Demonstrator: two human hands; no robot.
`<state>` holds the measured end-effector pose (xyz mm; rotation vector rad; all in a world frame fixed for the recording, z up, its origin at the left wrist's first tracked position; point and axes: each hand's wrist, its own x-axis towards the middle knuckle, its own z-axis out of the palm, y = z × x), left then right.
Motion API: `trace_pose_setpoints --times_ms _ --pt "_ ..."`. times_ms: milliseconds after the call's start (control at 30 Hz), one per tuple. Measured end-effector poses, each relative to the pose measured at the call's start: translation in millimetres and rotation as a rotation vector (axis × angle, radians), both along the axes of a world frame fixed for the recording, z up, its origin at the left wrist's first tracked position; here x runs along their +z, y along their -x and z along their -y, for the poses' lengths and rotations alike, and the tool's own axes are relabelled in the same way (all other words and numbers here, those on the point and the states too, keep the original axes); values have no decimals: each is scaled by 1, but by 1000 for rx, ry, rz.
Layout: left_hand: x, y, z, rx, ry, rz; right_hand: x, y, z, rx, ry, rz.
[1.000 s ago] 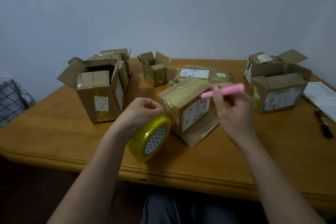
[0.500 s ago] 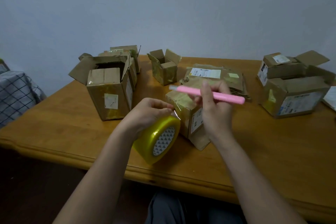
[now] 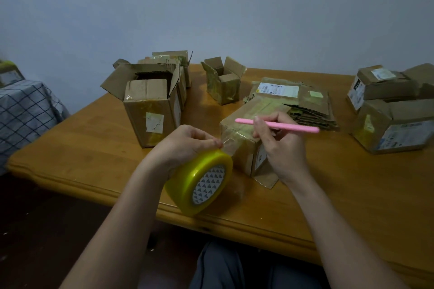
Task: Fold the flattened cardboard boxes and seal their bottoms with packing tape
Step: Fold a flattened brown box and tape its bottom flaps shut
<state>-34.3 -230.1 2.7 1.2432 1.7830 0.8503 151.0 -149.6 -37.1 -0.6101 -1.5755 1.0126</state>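
1. Left hand (image 3: 185, 145) grips the yellow tape roll (image 3: 199, 180) at the near table edge, thumb and fingertips pinching the drawn-out clear tape strip (image 3: 231, 145) taut.
2. Right hand (image 3: 279, 143) holds a pink cutter (image 3: 277, 125) pen-fashion, its shaft lying level from 9 to 3 o'clock above the box; whether a blade is out I cannot tell, the tip being small and blurred.
3. The box in work (image 3: 246, 129) stands centre table, bottom up, just at 1 o'clock of the roll; the strip runs from the roll onto its taped seam.
4. Step in hand, as I judge it: the seam is laid and the strip awaits severing.
5. Next move calls for keeping the strip tight and bringing the cutter tip across it close to the box edge, clear of the left fingers.
6. Outward: flat cardboard stack (image 3: 303, 105) at 1 o'clock; assembled boxes at 10 o'clock (image 3: 150, 110), 12 o'clock (image 3: 223, 82) and 3 o'clock (image 3: 394, 122), all on the wooden table (image 3: 94, 148).
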Motion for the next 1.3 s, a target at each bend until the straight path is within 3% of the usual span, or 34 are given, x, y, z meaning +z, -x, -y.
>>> trace_pose_setpoints --times_ms 300,500,733,1100,1300 --pt "-1 -3 4 51 -26 52 -4 -4 4 36 -29 123" --pt "-1 -5 1 58 -17 43 0 -6 2 11 -74 322" --pt "0 -4 1 59 -19 46 0 -5 -3 50 54 52" --pt "-2 -3 1 58 -26 54 2 3 5 -2 -82 343" --pt "-1 -2 3 56 -29 62 2 -1 -2 -21 -9 179"
